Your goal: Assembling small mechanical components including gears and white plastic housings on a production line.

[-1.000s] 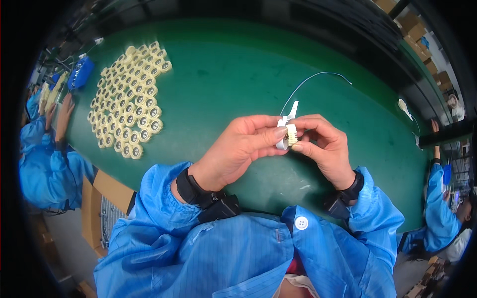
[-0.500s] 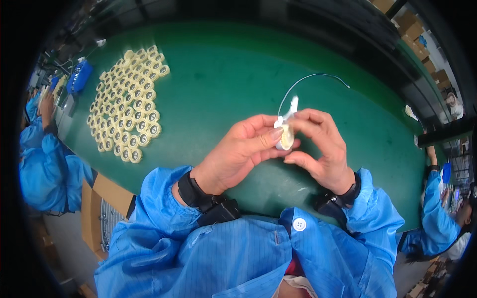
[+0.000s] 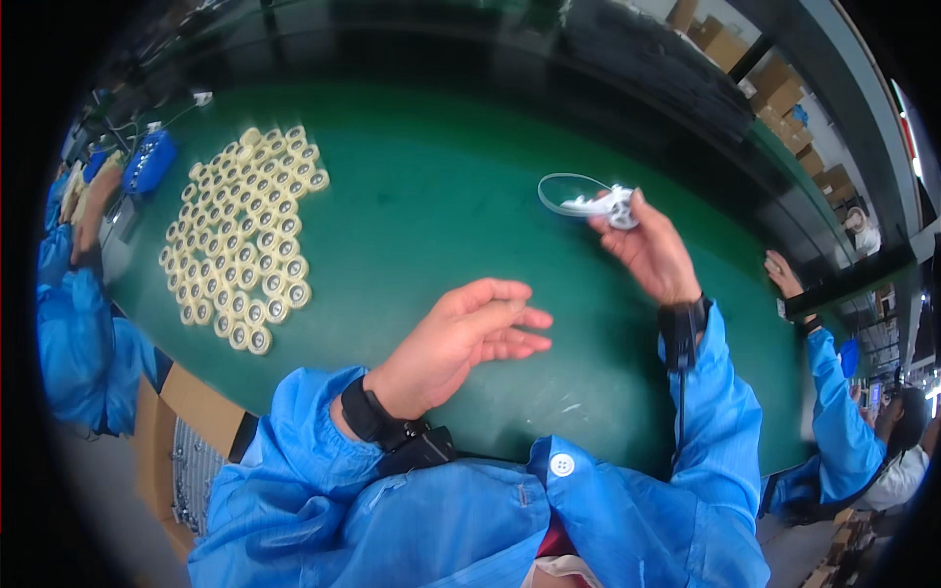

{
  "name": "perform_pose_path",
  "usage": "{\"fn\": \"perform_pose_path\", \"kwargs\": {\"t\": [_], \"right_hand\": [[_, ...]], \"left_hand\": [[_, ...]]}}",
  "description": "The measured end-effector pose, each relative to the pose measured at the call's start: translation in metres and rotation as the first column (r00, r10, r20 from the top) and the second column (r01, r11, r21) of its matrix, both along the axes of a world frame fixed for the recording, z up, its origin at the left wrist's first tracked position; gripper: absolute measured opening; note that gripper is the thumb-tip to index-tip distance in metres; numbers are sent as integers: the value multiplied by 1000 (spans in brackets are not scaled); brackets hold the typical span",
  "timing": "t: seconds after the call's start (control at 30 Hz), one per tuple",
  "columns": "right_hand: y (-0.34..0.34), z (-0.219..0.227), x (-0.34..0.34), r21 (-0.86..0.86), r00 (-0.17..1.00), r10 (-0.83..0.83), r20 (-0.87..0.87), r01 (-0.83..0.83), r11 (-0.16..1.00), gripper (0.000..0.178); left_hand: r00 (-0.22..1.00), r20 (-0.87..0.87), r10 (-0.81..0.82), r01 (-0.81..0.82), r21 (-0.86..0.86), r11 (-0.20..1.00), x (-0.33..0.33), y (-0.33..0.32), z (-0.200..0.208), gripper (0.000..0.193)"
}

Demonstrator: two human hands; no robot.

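Note:
My right hand is out over the far right part of the green table, its thumb and fingers closed on a white round plastic part. Openings show in the round face, and a narrow white stem points left from it. A thin pale wire loops from the part. What the fingers cover of it is hidden. Nearer to me and farther left, my left hand hovers over the table with nothing in it, its fingers stretched out and slightly apart.
Many cream round pieces with dark centres lie packed together on the left of the green table. A blue bin stands behind them. An open cardboard box is at the lower left. Co-workers in blue sleeves sit at both sides.
My left hand has let go of the white part and drawn slightly back. The right hand has carried it away to the upper right, turning it and curling its wire. A co-worker's hand at right has moved farther in.

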State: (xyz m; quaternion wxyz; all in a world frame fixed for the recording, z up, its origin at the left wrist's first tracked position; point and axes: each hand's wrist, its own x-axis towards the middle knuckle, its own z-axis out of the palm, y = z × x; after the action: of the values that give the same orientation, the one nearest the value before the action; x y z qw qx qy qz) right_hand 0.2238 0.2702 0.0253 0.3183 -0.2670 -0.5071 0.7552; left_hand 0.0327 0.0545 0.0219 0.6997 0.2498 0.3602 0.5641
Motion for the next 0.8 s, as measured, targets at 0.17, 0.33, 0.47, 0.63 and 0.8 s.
{"fn": "perform_pose_path", "kwargs": {"t": [0.17, 0.33, 0.47, 0.63, 0.8], "right_hand": [[132, 14, 42, 944, 367, -902, 227, 145, 297, 39], [188, -39, 93, 972, 364, -930, -39, -204, -121, 40], [213, -109, 122, 915, 475, -794, 380, -320, 246, 44], [146, -91, 84, 990, 393, -919, 10, -135, -47, 46], [-9, -51, 14, 952, 746, -634, 202, 2, 306, 43]], "left_hand": [[1000, -8, 0, 0, -23, 1000, -8, -3, -2, 26], [998, -20, -59, 59, 21, 998, -4, 3, -4, 25], [994, -31, -109, 110, 36, 993, -4, 0, -6, 24], [985, -146, -90, 100, 65, 993, -5, -4, -4, 25], [238, -894, 379, 40, 399, 916, -29, 9, 12, 28]]}}
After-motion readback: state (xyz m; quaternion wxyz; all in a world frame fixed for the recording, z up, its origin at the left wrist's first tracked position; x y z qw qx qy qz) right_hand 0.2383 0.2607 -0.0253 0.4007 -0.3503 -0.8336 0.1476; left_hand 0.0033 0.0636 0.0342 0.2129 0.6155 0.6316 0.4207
